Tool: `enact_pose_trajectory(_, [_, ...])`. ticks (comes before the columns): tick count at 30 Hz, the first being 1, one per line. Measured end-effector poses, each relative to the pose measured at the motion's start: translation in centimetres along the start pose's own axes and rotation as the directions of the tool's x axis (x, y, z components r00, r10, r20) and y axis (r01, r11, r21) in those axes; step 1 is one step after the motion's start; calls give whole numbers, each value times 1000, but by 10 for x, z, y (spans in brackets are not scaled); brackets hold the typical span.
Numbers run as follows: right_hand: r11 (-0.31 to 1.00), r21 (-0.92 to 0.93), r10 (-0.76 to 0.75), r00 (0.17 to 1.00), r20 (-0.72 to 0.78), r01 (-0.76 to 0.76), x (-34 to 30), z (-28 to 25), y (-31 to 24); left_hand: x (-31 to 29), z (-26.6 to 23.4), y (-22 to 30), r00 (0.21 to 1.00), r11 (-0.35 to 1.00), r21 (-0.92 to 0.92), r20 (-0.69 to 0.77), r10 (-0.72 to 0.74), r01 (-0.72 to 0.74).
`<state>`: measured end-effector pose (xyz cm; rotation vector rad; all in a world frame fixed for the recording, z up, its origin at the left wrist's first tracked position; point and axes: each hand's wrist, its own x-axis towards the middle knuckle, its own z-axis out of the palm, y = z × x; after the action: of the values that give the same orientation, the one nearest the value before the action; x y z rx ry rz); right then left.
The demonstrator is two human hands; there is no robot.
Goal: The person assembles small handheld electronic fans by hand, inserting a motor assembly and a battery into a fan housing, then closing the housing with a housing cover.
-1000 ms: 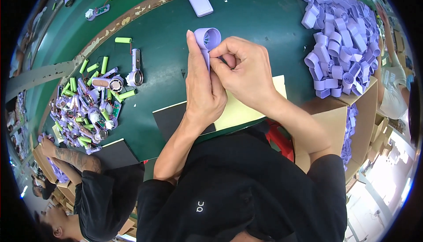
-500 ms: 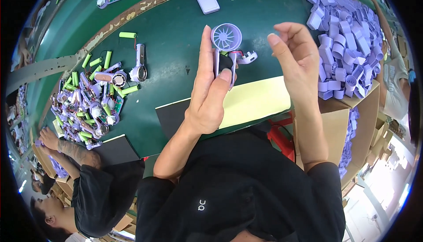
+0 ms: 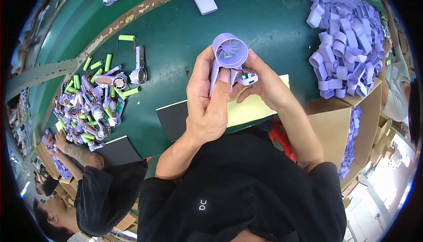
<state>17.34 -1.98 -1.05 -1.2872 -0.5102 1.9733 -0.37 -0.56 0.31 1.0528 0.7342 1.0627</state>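
A purple handheld fan (image 3: pixel 230 50) with a round, finned ring is held over the table in front of me. My left hand (image 3: pixel 207 101) is closed around its handle, thumb pressed on the front and fingers behind. From the handle's side sticks out a small purple end piece (image 3: pixel 247 80) with red wires and a bit of green circuit board. My right hand (image 3: pixel 271 85) is at the fan's right side, thumb tip against the ring and curled fingers by the end piece; its grip is partly hidden.
Fan innards with green batteries (image 3: pixel 90 105) lie heaped at left, beside a co-worker's hands (image 3: pixel 59 143). Purple housings (image 3: pixel 346 44) are piled at right above a cardboard box (image 3: pixel 328 132). One housing (image 3: pixel 202 0) lies at the far edge. A yellow sheet (image 3: pixel 255 110) covers the near edge.
My right hand has come in from the right and down onto the fan. The fan has moved slightly nearer me and tilted, its ring now facing up more.
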Motion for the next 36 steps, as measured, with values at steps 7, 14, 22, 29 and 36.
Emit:
enact_pose_trajectory(7, [926, 189, -305, 942, -141, 328, 9, 4, 8, 3, -2, -8, 990, 989, 64, -58, -128, 131])
enact_pose_trajectory(14, [775, -185, -628, 770, -111, 605, -14, 1, -7, 7, -20, -9, 967, 957, 146, 14, -254, 250])
enact_pose_trajectory(22, [747, -379, -607, 793, -55, 545, -22, 13, -25, 12, -20, -17, 985, 962, 218, 14, -170, 163])
enact_pose_trajectory(29, [681, -585, -557, 830, -25, 440, -14, 21, -46, 13, -17, -27, 993, 933, 338, -52, -109, 120])
enact_pose_trajectory(36, [738, -443, -580, 814, -31, 508, -2, 23, -27, 17, -10, -24, 980, 971, 136, -54, -192, 197])
